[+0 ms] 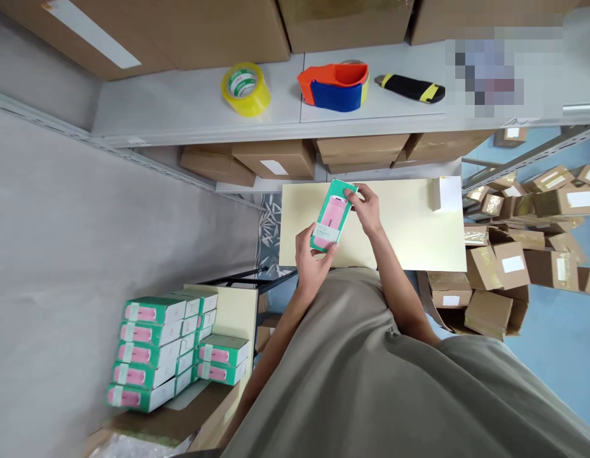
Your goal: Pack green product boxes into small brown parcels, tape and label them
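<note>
A green product box (330, 219) with a pink bottle-like item printed on its front is held tilted above the pale yellow table (409, 235). My left hand (313, 257) grips its lower end, thumb and fingers on opposite edges. At the upper right corner, my right hand (365, 207) closes on the same box, fingertips against the front and edge. A small white box (446, 194) stands at the table's right end. What lies behind the held box is hidden.
Similar green boxes (147, 353) are stacked at lower left. Yellow tape (246, 89), an orange-and-blue tape dispenser (336, 87) and a utility knife (412, 88) lie on the grey shelf (194, 114). Several cardboard cartons (512, 264) crowd the floor at right.
</note>
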`<state>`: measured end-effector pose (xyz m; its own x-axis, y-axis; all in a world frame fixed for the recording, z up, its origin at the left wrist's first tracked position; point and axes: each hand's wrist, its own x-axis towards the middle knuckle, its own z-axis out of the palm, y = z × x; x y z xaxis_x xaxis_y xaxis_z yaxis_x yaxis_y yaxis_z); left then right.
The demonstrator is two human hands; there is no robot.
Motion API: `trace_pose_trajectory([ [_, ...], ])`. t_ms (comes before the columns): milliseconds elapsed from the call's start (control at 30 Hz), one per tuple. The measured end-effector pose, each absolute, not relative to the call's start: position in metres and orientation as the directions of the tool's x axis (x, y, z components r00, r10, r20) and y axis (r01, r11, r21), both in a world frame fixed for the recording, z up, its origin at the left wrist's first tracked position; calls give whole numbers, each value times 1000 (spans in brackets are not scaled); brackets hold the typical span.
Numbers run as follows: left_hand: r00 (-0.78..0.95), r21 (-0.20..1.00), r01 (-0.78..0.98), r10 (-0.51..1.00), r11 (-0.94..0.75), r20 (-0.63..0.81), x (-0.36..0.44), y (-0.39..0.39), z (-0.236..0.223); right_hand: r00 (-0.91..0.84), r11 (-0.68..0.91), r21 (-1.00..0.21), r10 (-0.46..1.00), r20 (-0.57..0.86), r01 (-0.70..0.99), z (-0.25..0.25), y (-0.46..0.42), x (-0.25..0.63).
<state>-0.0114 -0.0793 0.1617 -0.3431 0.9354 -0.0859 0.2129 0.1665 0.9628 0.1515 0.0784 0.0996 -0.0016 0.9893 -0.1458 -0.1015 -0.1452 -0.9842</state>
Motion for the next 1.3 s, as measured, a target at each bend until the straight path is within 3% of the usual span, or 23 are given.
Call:
trace_pose_trajectory([
  [67,-374,965,-34,892,260,-253,-16,-80,155,26,-167,-978,985,-171,-129,99,77,153],
  [167,-277,835,-375,811,403,-516,-25,-81,141,42,-180,-972,981,-189,-154,100,76,156],
  [300,-156,728,-522,789,446,-595,-32,-85,128,-25,-156,-979,988,-154,-133,103,77,156],
  [433,-298,839,-415,819,352,-491,-28,-88,121,-91,-128,-982,989,-117,-139,107,79,152],
  [567,-532,975,-65,819,213,-214,-19,-90,125,-143,-132,-979,984,-111,-152,110,78,147],
  [700,-522,969,203,853,140,-14,-12,-96,136,-143,-162,-972,980,-139,-172,108,76,143],
  [800,-483,990,95,874,107,-48,-13,-99,138,-132,-164,-963,982,-138,-214,107,75,145],
  [933,-452,942,-257,835,217,-315,-20,-98,125,-173,-129,-970,980,-94,-204,105,73,151],
  [1000,-436,921,-302,824,245,-362,-21,-98,119,-187,-134,-972,977,-98,-192,105,73,154],
  [1167,-525,991,-8,844,130,-115,-16,-105,126,-232,-188,-965,962,-143,-184,105,76,155],
  [1300,-498,957,282,863,72,82,-13,-110,139,-255,-162,-972,960,-116,-170,108,79,153],
])
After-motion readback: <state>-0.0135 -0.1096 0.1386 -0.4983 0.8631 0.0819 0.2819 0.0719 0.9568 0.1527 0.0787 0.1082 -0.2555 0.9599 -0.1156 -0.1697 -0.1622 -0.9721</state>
